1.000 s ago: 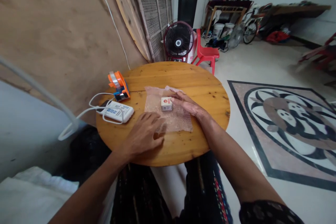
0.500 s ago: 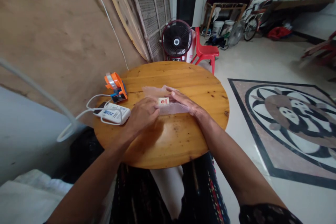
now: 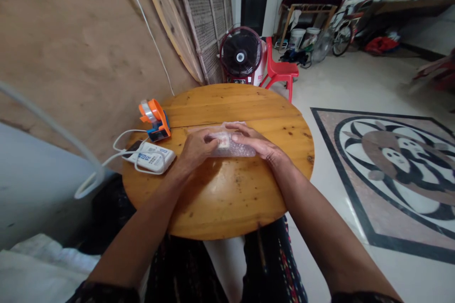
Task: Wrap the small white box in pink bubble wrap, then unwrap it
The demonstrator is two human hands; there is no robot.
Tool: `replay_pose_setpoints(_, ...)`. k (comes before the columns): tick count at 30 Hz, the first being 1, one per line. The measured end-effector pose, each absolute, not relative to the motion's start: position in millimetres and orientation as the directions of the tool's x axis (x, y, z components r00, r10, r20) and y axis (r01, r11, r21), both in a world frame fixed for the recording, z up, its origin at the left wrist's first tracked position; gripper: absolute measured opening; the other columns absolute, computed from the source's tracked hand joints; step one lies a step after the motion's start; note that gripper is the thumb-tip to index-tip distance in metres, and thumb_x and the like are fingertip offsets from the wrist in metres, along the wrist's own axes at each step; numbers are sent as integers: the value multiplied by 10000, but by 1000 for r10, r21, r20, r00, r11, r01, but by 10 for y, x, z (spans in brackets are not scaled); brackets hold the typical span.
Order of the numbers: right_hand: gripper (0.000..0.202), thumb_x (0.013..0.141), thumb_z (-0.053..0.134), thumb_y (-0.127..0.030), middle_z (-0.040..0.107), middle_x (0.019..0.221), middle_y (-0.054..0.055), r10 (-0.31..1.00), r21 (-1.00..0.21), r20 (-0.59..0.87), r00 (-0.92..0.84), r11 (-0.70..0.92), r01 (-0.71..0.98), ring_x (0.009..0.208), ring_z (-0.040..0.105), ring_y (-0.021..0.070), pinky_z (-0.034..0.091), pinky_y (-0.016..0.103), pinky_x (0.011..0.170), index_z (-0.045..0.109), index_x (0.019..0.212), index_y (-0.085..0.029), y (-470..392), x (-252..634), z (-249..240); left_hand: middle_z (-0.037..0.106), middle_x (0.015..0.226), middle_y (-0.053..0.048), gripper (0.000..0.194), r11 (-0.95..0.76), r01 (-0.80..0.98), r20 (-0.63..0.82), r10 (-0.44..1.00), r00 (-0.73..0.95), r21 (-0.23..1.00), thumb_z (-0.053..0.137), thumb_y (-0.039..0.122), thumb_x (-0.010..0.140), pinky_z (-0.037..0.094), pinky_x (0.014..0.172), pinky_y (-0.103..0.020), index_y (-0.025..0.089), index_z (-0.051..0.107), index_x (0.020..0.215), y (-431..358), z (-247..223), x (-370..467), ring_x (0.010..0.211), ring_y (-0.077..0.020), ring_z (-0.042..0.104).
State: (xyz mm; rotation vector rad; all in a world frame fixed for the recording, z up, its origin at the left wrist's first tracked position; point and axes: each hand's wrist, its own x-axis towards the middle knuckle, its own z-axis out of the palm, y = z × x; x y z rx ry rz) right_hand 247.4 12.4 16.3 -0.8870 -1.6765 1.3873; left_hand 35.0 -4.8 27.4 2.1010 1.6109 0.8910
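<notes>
A sheet of clear bubble wrap (image 3: 232, 151) lies on the round wooden table (image 3: 223, 203). Under a layer of it, a small pale box (image 3: 223, 141) shows through, blurred by the plastic. My left hand (image 3: 196, 149) is closed on the wrap at the box's left side, thumb and forefinger pinched near it. On the right, my right hand (image 3: 251, 141) rests over the wrap with its fingers stretched out, thumb apart and close to the box. The wrap's far edge is partly hidden by my hands.
An orange and blue tape dispenser (image 3: 155, 118) stands at the table's left. In front of it lies a white power bank (image 3: 152, 156) with a looped white cable (image 3: 117, 139). Beyond the table are a fan (image 3: 241, 54) and a red chair (image 3: 282, 68).
The box, bare on top before, is now covered by bubble wrap folded over from the far side. My right hand's thumb has moved in towards the box.
</notes>
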Motion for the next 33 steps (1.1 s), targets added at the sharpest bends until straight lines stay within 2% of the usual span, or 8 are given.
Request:
replay_pose_setpoints(5,497,622,817,-436,679,1086,29,933,-1000,0,-360,-1,-2,884,639,194,522,336,792,687,1061,-241,161,2414,91,512,607,28,223,-254,669,262,961,91,699,570,371,738,328,564,-242,166,573,650,-43,215,361,592,-123,450)
replay_pose_setpoints(8,403,600,815,-431,675,789,-13,951,-995,-70,-302,-87,-42,598,569,116,457,251,572,693,905,-197,176,2385,43,510,615,23,231,-244,638,252,964,81,731,572,377,743,319,554,-242,156,598,679,-45,181,344,597,-125,442)
replay_pose_setpoints(10,363,588,812,-447,625,654,-36,960,-993,-72,-270,-94,-67,516,510,89,401,226,510,674,781,-173,170,2369,34,513,623,19,228,-256,620,272,960,71,741,574,369,748,324,561,-242,152,608,686,-43,150,330,611,-128,449)
replay_pose_setpoints(15,387,542,817,-472,607,596,-33,969,-987,-88,-231,-116,-108,490,499,90,396,229,500,659,715,-164,150,2321,47,525,641,23,203,-297,574,317,946,68,763,572,343,767,340,580,-239,159,593,683,-40,95,323,626,-125,459)
replay_pose_setpoints(21,362,575,788,-481,516,527,-58,988,-998,-45,-151,-39,40,453,407,71,326,222,461,616,649,-171,211,2292,-17,504,621,37,182,-307,579,333,941,64,755,571,319,770,337,582,-237,164,565,673,-45,92,337,604,-117,446)
replay_pose_setpoints(24,315,645,751,-459,582,623,-38,986,-995,15,-166,32,98,520,468,89,382,232,519,674,764,-179,232,2302,1,540,646,26,164,-310,583,334,940,69,751,570,311,770,352,598,-239,163,589,702,-42,85,336,630,-126,480)
replay_pose_setpoints(29,303,743,709,-431,697,969,23,966,-958,49,-252,117,261,822,620,166,479,291,744,730,960,-222,252,2333,201,555,650,20,167,-311,574,327,942,79,757,561,313,775,354,593,-236,165,597,706,-33,67,335,628,-128,487)
replay_pose_setpoints(33,318,724,733,-442,697,862,14,934,-924,-74,-349,67,377,719,611,163,467,288,662,733,948,-217,289,2304,318,548,633,21,166,-304,583,321,944,78,753,556,307,769,344,574,-232,163,602,701,-41,75,338,616,-126,479)
